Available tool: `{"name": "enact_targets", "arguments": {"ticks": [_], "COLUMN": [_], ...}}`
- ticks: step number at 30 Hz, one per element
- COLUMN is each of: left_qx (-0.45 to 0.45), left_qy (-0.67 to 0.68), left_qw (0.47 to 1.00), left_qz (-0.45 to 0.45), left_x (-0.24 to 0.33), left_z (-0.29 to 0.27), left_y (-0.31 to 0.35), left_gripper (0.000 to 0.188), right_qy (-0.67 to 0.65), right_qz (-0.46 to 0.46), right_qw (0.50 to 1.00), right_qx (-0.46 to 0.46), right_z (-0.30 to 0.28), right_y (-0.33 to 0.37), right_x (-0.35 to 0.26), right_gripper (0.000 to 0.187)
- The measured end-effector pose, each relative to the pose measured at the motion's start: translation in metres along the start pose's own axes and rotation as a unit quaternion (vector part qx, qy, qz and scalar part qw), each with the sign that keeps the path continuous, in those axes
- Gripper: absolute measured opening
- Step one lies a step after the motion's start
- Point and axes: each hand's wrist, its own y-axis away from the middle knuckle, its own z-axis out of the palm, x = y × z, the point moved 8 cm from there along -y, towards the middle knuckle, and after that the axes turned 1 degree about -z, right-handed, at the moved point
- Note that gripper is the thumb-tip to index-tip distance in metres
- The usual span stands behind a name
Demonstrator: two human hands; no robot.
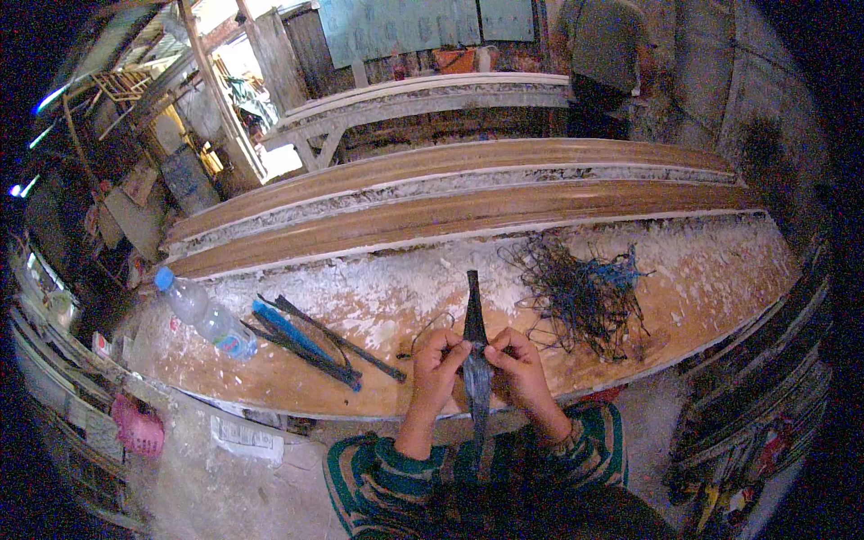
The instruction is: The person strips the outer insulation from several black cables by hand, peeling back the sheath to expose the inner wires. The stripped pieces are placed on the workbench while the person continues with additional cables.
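Head view: we are looking down at both our hands, which are working close together over the near edge of a wooden table [558, 373]. Our left hand [436, 367] is pinching a dark strip [474, 310] from its left side, the thumb pressing against it and the other fingers curling behind. Our right hand [524, 369] is gripping the same strip from the opposite side, its thumb and fingertips closing on the edge. Neither hand is standing open; both are clamping the strip at about the middle of its length. Its black, narrow upper end is pointing away from us over the table, while its greyer lower part is hanging toward our lap, between our striped sleeves [409, 468].

To the left, we are seeing a few black and blue strips [310, 337] lying together on the table, and a clear bottle [191, 301] with a blue cap leaning over on its side beyond them. To the right, a loose tangle of black and blue strands [580, 297] is spreading near our right hand. Farther off, another person [601, 45] is standing by a long bench [432, 97].
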Motion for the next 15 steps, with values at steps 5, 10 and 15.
{"name": "enact_targets", "arguments": {"ticks": [5, 10, 15], "left_qx": [-0.052, -0.099, -0.069], "left_qy": [0.035, -0.007, -0.014], "left_qw": [0.998, 0.995, 0.997], "left_qz": [-0.019, -0.019, 0.020], "left_x": [0.004, 0.009, 0.018], "left_z": [0.006, 0.012, 0.010], "left_y": [0.003, 0.004, 0.005], "left_gripper": [0.012, 0.012, 0.013], "right_qy": [-0.065, 0.028, 0.046], "right_qz": [0.051, -0.038, 0.010], "right_qw": [0.996, 0.998, 0.999], "right_qx": [0.030, 0.034, 0.026], "right_z": [-0.002, -0.001, -0.002], "right_y": [0.001, -0.001, 0.000], "right_x": [0.008, -0.006, -0.004], "right_gripper": [0.011, 0.012, 0.013]}}
